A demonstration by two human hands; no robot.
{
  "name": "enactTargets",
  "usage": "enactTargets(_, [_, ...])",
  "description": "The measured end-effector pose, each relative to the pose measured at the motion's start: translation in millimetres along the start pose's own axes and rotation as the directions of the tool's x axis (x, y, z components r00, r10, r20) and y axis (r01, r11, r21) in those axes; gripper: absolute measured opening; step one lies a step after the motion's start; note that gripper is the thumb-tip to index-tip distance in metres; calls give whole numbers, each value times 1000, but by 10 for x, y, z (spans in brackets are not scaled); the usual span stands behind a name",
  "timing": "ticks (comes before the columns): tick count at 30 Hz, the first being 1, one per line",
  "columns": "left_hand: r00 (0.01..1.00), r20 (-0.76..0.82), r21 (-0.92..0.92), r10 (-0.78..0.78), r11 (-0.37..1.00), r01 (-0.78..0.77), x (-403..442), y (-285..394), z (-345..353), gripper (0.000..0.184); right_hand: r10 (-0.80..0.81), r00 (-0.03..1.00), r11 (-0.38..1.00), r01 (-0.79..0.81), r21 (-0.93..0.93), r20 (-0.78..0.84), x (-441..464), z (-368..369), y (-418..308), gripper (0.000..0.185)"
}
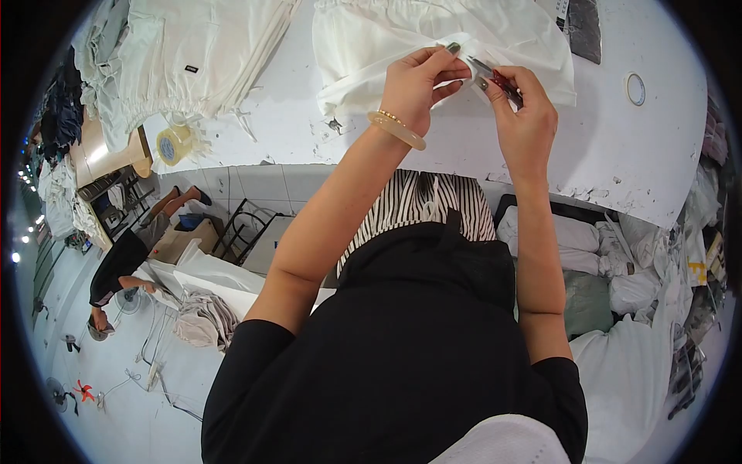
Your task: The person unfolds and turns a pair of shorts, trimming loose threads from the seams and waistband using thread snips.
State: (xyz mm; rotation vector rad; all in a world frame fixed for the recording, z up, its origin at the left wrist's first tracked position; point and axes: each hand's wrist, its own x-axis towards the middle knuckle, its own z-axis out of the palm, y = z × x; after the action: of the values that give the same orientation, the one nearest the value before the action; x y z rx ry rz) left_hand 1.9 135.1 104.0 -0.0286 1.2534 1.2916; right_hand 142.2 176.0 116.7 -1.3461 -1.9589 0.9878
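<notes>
A white garment (371,46) with a gathered edge lies on the white table (603,147) in front of me. My left hand (421,85) pinches a fold of its cloth between thumb and fingers, and a bangle circles that wrist. In my right hand (525,108) are small thread snips (506,85) with a dark red handle. Their metal blades point left, up against the pinched cloth. Whether the blades touch a thread is too small to tell.
More white garments (193,54) with a black label lie at the left. A yellowish tape roll (174,145) sits near the table edge, another tape roll (635,89) at right. Wrapped bundles (576,236) are below the table at right. Another person (124,259) bends over cloth at far left.
</notes>
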Motion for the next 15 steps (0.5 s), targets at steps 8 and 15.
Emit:
enactTargets(8, [999,30,1,20,1000,-20,22,-19,-25,18,215,975,936,-222,274,57,36,21,52,12])
enactTargets(15, [999,47,-56,-11,998,14,46,-35,-54,20,-102,995,987,100,129,7,48,145,103,12])
